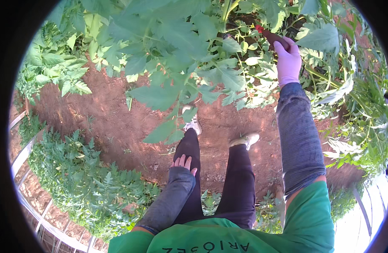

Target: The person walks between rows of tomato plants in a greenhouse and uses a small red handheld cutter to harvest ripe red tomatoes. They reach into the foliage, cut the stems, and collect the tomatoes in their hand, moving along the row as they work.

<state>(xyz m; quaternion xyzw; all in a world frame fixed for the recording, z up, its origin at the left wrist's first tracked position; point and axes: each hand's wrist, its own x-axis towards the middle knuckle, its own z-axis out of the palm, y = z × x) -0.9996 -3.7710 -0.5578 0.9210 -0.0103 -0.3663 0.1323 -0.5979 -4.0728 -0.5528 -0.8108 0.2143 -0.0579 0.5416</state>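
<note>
My right hand (288, 59), in a lavender glove, reaches up among the tomato-like plants (232, 76). Its fingers are closed round a dark maroon, elongated object (270, 37) with a bright red end, pointing up and left into the leaves. What kind of object it is, I cannot make out. My bare left hand (184, 162) lies with its fingers stretched out on my left thigh, just above the knee, holding nothing. Grey sleeves cover both forearms. Broad leaves (173, 46) hang between my head and the ground, hiding part of the stems.
Reddish-brown soil (113, 101) forms the path under my shoes (244, 140). A lower row of green plants (84, 173) grows along the left and behind me. White strips and thin poles (23, 158) run along the far left. Tall foliage (362, 88) crowds the right side.
</note>
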